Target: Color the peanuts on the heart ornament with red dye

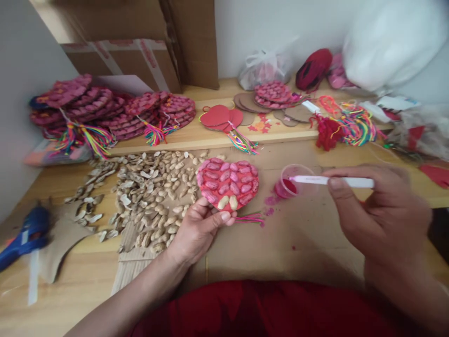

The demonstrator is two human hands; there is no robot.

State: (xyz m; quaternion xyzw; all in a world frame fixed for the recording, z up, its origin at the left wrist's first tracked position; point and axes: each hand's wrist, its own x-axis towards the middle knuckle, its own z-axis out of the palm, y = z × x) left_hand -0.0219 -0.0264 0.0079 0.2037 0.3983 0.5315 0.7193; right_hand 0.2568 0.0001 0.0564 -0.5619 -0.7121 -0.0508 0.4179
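My left hand (199, 229) grips the lower edge of a red heart-shaped card (228, 183) covered with pink-painted peanut shells; two shells near its tip are unpainted. Coloured threads trail from the heart's tip. My right hand (379, 210) pinches a white paintbrush handle (333, 180) held level, its tip dipped in a small clear cup (293, 181) of pink paint. Pink paint spots lie on the cardboard beside the cup.
A heap of peanut shells (150, 192) lies left of the heart. A blue glue gun (24, 236) sits at the left edge. Finished hearts with tassels (112, 112) are stacked behind, with red card hearts (220, 117), coloured threads (351, 122), bags and cardboard boxes.
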